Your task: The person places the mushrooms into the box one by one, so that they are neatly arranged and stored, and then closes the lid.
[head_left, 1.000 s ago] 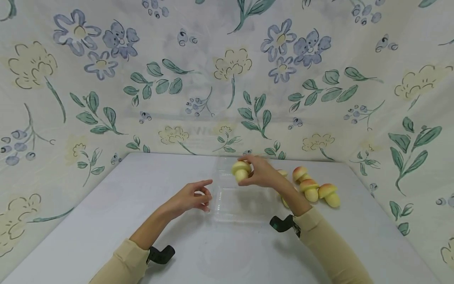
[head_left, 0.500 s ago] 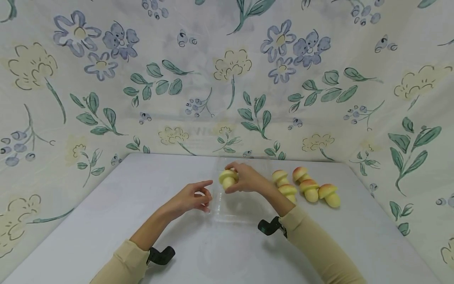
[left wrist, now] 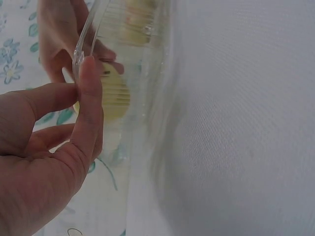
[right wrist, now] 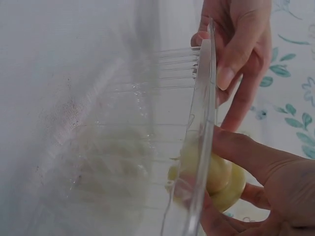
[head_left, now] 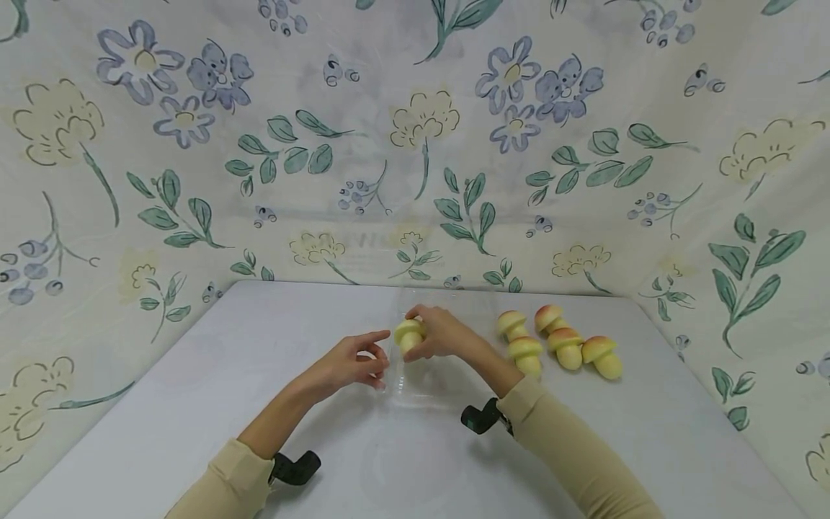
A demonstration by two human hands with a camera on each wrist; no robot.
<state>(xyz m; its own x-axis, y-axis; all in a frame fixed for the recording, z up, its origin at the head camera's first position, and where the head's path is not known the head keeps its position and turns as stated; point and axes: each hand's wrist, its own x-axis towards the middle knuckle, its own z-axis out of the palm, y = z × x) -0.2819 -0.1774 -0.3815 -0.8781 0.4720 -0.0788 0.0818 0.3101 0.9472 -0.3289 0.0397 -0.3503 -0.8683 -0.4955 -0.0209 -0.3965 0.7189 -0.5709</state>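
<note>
A pale yellow toy mushroom (head_left: 408, 336) is in my right hand (head_left: 442, 333), thumb on one side and fingers on the other. It sits at the left part of a clear plastic container (head_left: 434, 396), and its cap shows through the ribbed wall in the left wrist view. My left hand (head_left: 345, 364) pinches the container's left rim (left wrist: 78, 55) between thumb and finger. From the right wrist, the mushroom (right wrist: 224, 184) appears just behind the near rim, partly covered by my fingers.
Right of the container lie several more toy mushrooms (head_left: 564, 347) with reddish-yellow caps, grouped on the white table (head_left: 311, 303). A flower-patterned cloth (head_left: 363, 144) hangs behind the table's far edge.
My right hand has carried the mushroom leftward and down into the left part of the container. The left hand stays at the rim.
</note>
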